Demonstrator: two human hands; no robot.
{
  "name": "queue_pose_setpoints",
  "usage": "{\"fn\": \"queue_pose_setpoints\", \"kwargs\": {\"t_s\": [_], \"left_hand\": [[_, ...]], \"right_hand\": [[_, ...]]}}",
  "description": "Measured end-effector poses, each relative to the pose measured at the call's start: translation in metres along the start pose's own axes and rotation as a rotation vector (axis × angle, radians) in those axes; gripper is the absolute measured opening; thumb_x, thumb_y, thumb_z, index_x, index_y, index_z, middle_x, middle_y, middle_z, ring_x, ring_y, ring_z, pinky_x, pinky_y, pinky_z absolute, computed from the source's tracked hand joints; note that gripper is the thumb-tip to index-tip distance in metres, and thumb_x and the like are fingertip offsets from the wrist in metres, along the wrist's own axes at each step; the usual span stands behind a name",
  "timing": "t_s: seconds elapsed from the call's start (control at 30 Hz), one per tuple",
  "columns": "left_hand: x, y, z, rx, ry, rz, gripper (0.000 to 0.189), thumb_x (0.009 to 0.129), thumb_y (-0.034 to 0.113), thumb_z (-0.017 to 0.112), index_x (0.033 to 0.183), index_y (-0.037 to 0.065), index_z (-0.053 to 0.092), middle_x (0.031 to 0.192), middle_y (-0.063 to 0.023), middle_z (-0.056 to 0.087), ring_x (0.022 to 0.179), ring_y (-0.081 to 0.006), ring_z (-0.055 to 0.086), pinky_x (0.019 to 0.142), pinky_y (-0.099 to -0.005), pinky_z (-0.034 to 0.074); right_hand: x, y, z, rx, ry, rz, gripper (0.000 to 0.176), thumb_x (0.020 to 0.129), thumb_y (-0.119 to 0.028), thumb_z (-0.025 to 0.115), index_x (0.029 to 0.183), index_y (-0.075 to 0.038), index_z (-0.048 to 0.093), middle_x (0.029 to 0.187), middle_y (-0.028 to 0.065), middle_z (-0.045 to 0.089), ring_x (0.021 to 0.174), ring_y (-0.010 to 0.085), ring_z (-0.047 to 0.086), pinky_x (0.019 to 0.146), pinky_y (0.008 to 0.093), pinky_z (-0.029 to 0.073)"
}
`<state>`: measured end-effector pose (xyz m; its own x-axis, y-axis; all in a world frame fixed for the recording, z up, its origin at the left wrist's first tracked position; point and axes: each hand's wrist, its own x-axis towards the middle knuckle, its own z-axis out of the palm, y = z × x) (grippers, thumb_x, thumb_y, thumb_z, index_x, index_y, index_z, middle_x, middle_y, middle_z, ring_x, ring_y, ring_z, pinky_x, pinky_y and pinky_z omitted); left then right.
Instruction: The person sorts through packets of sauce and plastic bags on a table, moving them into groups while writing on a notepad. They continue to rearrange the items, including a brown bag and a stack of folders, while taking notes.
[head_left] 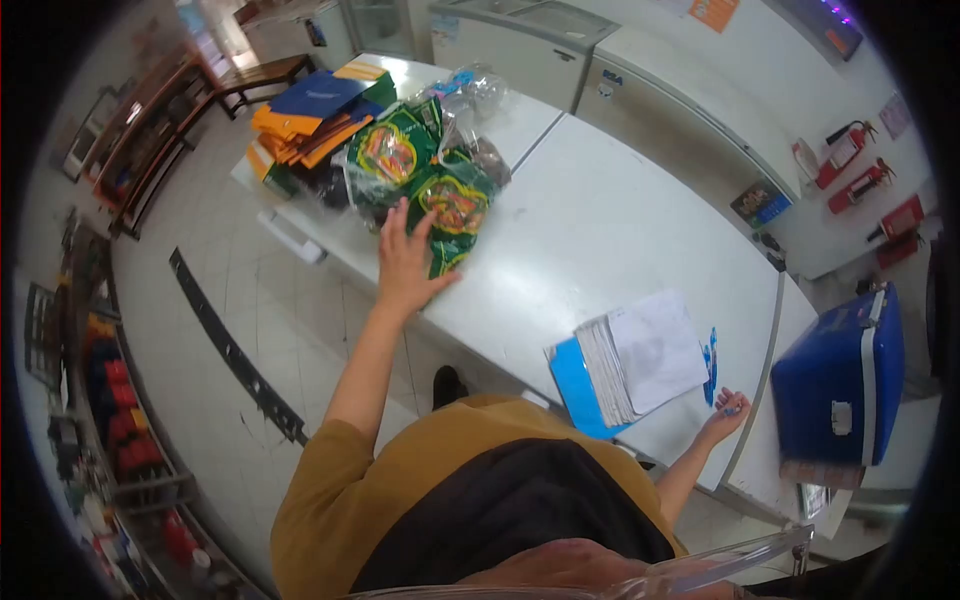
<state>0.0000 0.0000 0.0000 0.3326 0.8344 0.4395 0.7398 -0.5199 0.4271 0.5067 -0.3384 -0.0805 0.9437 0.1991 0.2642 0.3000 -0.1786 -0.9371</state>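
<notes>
My left hand (403, 262) reaches out with its fingers spread, the fingertips at the lower edge of green plastic packets (452, 203) printed with a yellow and red picture. My right hand (729, 408) is at the right end of the white top, fingers curled around something small with a bit of blue showing, too small to name. Beside it lies a blue and white wrapper or strip (710, 365). Between my hands, nearer the right one, a stack of papers (655, 350) rests on a blue folder (582, 388).
Orange envelopes (290, 135) and a dark blue folder (318, 93) are piled behind the packets on the white freezer lid (540, 255). A blue cooler box (838, 385) stands at the right. Fire extinguishers (858, 188) hang on the wall. Loaded shelves (125, 420) line the left.
</notes>
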Motion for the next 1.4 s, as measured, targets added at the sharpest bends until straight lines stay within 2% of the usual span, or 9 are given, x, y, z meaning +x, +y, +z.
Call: {"fn": "queue_pose_setpoints", "kwargs": {"t_s": [0.47,0.57,0.7,0.8,0.83,0.93,1.03,1.17,1.4], "left_hand": [[-0.007,-0.037,0.093,-0.15,-0.214,0.259,0.053,0.072,0.008,0.063,0.125,0.012,0.054,0.127,-0.0287,0.04,0.109,-0.0471,0.048,0.093,-0.0529,0.042],[-0.012,-0.035,0.115,-0.271,-0.296,0.493,0.045,0.075,0.004,0.059,0.119,0.011,0.059,0.124,-0.0252,0.046,0.108,-0.0439,0.05,0.094,-0.0526,0.041],[0.016,-0.019,0.097,-0.431,-0.502,0.818,0.027,0.077,0.003,0.061,0.102,0.011,0.067,0.119,-0.0153,0.057,0.112,-0.0348,0.055,0.091,-0.0526,0.043],[0.094,-0.015,0.019,-0.137,-0.512,0.585,0.034,0.071,0.005,0.065,0.105,0.01,0.067,0.118,-0.0116,0.063,0.108,-0.0319,0.056,0.094,-0.0478,0.043],[0.117,-0.03,0.007,-0.265,0.034,0.614,0.036,0.07,0.004,0.064,0.106,0.009,0.066,0.11,-0.0093,0.066,0.106,-0.0317,0.057,0.092,-0.0448,0.043],[0.162,-0.061,-0.035,0.273,0.278,0.166,0.07,0.072,0.035,0.076,0.133,0.011,0.051,0.132,-0.024,0.051,0.12,-0.0421,0.049,0.104,-0.0587,0.035],[0.177,-0.067,-0.036,0.39,-0.234,0.047,0.093,0.065,0.051,0.079,0.142,0.014,0.041,0.143,-0.0256,0.038,0.129,-0.0465,0.039,0.107,-0.0667,0.025],[0.185,-0.064,-0.028,0.261,-0.401,0.091,0.071,0.071,0.036,0.077,0.133,0.011,0.053,0.134,-0.0196,0.054,0.123,-0.037,0.052,0.103,-0.0473,0.042],[0.159,-0.075,-0.068,-0.588,0.248,-0.024,0.041,0.079,-0.001,0.062,0.12,0.002,0.061,0.11,-0.0126,0.067,0.102,-0.0172,0.065,0.088,-0.0292,0.049]], "right_hand": [[-0.257,-0.132,0.261,0.299,-1.08,0.202,0.023,0.094,-0.013,0.063,0.108,-0.004,0.047,0.122,0.0137,0.058,0.083,0.0152,0.061,0.067,0.0287,0.052],[-0.263,-0.126,0.284,0.233,-1.091,0.192,0.032,0.092,-0.008,0.064,0.104,-0.008,0.034,0.143,0.0187,0.039,0.101,0.0219,0.061,0.068,0.0377,0.062],[-0.232,-0.123,0.306,0.316,-0.734,0.501,0.042,0.089,-0.024,0.07,0.108,-0.01,0.035,0.112,0.013,0.057,0.082,0.0206,0.061,0.059,0.0343,0.06],[-0.199,-0.12,0.295,-0.125,-0.792,0.253,0.044,0.087,-0.029,0.073,0.107,-0.009,0.041,0.098,0.0115,0.062,0.072,0.0198,0.06,0.056,0.0321,0.053],[-0.191,-0.122,0.289,-0.221,-0.784,0.137,0.044,0.086,-0.029,0.074,0.105,-0.008,0.042,0.096,0.012,0.061,0.071,0.0198,0.059,0.056,0.0326,0.051],[-0.181,-0.129,0.27,-0.326,-0.722,-0.126,0.043,0.082,-0.029,0.077,0.095,-0.004,0.045,0.09,0.0141,0.059,0.072,0.0201,0.057,0.062,0.0345,0.046],[-0.182,-0.12,0.26,-0.18,-0.725,-0.232,0.044,0.083,-0.03,0.076,0.093,-0.003,0.043,0.084,0.0161,0.057,0.077,0.0266,0.059,0.065,0.0378,0.047],[-0.198,-0.118,0.241,-0.065,-0.782,-0.069,0.034,0.085,-0.023,0.074,0.1,-0.005,0.049,0.096,0.0095,0.06,0.086,0.0181,0.056,0.07,0.0324,0.049],[-0.191,-0.136,0.2,0.064,-0.776,0.016,0.027,0.088,-0.012,0.07,0.098,-0.007,0.045,0.111,0.0115,0.062,0.089,0.0156,0.056,0.071,0.0287,0.051]]}}
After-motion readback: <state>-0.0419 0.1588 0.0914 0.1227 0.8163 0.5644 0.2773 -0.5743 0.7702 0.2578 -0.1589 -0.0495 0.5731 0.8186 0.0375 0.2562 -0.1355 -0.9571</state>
